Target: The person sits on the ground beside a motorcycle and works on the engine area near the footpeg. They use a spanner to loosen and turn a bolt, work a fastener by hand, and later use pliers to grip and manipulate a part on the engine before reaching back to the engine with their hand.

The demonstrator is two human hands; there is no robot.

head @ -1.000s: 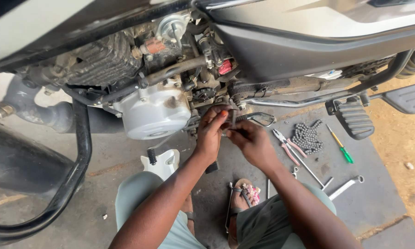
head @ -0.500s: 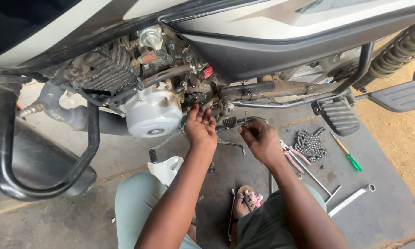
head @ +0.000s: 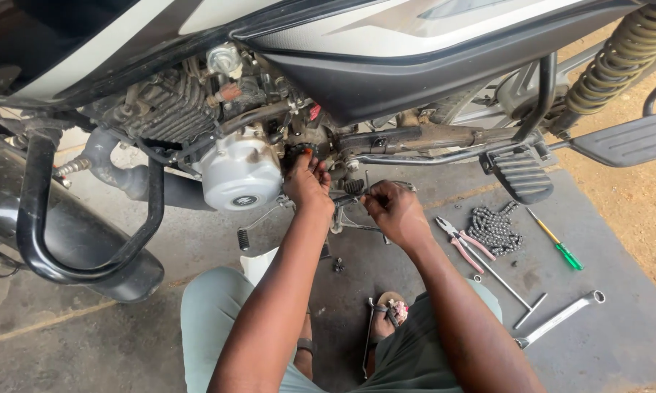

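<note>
**Hands at the sprocket area**

Engine cover (head: 240, 175) sits left. Just right of it, left hand (head: 307, 182) reaches into the dark opening, fingers curled on smth there, poss. a sprocket; can't tell. Right hand (head: 395, 211), near-right, pinches a thin rod (head: 351, 196). Further right on floor: pliers (head: 457, 239), chain (head: 494, 228), screwdriver (head: 558, 241), spanner (head: 561, 319).

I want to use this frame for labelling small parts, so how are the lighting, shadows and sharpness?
Head view: soft, even daylight with no hard glare; the tools on the floor, such as the pliers and green screwdriver, look sharp. Deep shadow lies under the motorcycle, so what the left hand and right hand work on is hard to read. Straight edges bow slightly near the frame borders.
</note>
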